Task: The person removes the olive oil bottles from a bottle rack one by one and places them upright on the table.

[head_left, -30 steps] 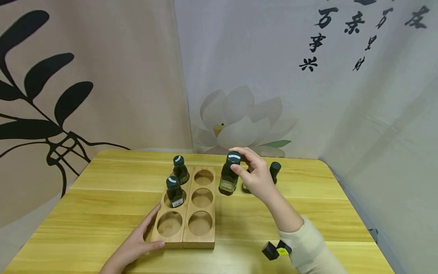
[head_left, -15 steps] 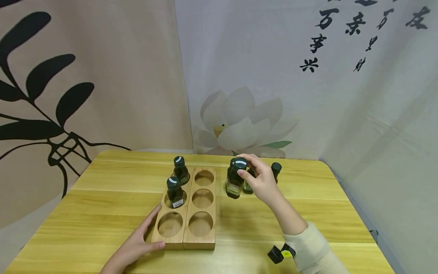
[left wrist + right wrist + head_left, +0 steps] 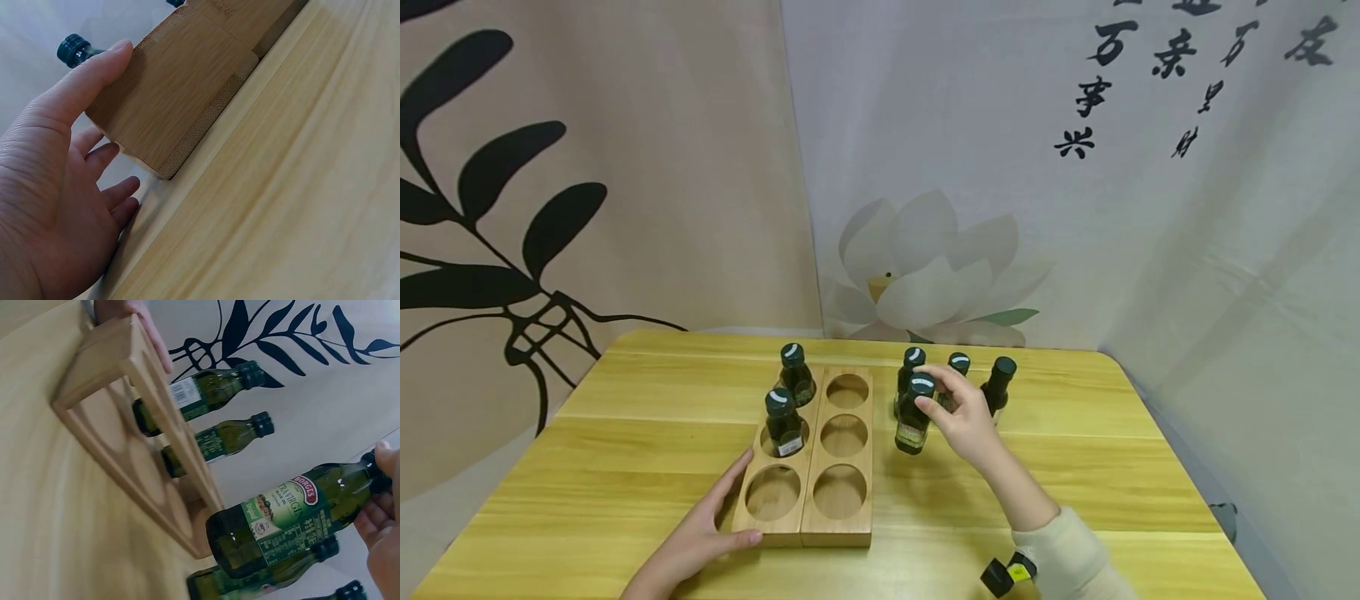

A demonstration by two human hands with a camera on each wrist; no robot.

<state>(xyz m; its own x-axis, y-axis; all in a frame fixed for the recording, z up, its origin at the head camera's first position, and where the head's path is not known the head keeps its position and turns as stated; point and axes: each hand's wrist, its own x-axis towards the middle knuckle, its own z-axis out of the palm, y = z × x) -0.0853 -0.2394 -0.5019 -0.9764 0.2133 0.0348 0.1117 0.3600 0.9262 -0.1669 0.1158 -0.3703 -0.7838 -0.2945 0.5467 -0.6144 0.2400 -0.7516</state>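
My right hand (image 3: 964,421) pinches a small green glass olive oil bottle (image 3: 912,421) by its dark cap and neck, to the right of the wooden rack (image 3: 837,533). In the right wrist view, that olive oil bottle (image 3: 284,512) hangs tilted, its green label facing the camera. My left hand (image 3: 700,533) rests at the rack's near left corner, thumb on the front face and fingers along the left side. Seen from the left wrist, the thumb lies against the wood (image 3: 181,87) and the other fingers are loosely bent. Two bottles (image 3: 785,429) stand in the rack's left column.
Behind the held bottle stand three more dark bottles, among them a left one (image 3: 910,379) and a slimmer right one (image 3: 998,387). The rack's right column shows bare round holes (image 3: 842,433). A printed curtain (image 3: 700,167) hangs behind the table (image 3: 1075,467).
My right hand, with the olive oil bottle, moves slightly right, then lower and nearer to me, bringing the bottles behind it into view. The left hand and the rack stay put.
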